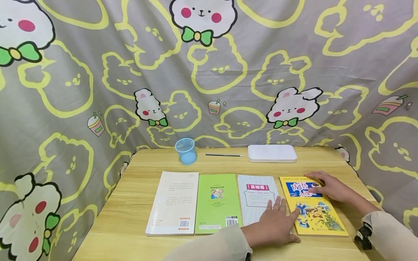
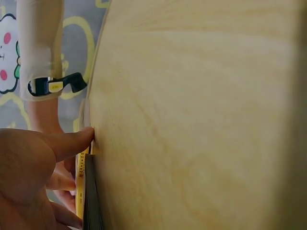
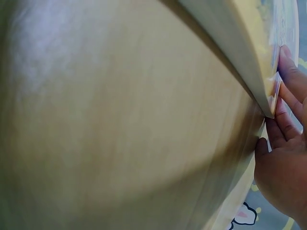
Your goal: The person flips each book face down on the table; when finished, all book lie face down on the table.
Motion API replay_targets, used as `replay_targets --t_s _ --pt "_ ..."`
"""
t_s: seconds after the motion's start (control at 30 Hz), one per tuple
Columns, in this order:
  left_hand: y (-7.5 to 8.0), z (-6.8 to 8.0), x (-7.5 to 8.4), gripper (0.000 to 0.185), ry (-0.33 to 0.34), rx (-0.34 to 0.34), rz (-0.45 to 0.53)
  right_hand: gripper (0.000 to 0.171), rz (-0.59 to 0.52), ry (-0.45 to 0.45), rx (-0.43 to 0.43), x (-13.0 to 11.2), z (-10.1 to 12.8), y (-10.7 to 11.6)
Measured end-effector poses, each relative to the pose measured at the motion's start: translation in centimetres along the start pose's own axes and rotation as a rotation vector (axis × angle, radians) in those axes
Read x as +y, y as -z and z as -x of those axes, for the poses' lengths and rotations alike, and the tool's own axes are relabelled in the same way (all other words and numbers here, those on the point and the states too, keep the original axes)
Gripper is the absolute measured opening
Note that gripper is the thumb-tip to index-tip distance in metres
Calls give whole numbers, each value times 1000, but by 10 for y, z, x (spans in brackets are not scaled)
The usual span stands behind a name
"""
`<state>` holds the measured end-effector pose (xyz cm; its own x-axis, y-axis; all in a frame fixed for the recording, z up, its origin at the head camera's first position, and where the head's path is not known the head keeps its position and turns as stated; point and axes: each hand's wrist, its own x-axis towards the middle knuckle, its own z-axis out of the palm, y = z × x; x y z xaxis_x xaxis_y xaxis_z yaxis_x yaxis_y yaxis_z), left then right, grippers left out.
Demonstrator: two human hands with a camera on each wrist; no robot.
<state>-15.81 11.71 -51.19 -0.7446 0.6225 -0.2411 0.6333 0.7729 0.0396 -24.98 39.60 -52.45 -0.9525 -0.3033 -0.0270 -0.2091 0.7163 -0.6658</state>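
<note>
A yellow paperback book (image 1: 316, 214) with a cartoon cover lies at the right end of a row of books. My right hand (image 1: 331, 186) holds its upper right corner, thumb on the cover and fingers along the edge; the right wrist view shows these fingers (image 3: 283, 127) at the book's edge. My left hand (image 1: 275, 226) is spread with straight fingers over the lower right of a pale blue book (image 1: 256, 197), fingertips reaching the yellow book's left side. In the left wrist view, the left thumb (image 2: 72, 143) extends beside the books' lower edges.
Left of these lie a green book (image 1: 217, 206) and a cream-white book (image 1: 173, 203), back covers up. Behind the row stand a blue mesh cup (image 1: 187, 154), a dark pencil (image 1: 224, 155) and a white case (image 1: 272, 153). A patterned curtain (image 1: 228, 72) surrounds the wooden table (image 1: 107, 221).
</note>
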Motion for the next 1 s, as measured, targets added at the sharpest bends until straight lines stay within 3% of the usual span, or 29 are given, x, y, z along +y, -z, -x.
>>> replay_targets --t_s 0.7,1.0 --pt "-6 -9 2 78 -2 13 -9 68 -21 -19 1 -2 2 -1" --pt "-4 -7 1 76 -24 46 33 68 -8 -16 2 1 1 -1"
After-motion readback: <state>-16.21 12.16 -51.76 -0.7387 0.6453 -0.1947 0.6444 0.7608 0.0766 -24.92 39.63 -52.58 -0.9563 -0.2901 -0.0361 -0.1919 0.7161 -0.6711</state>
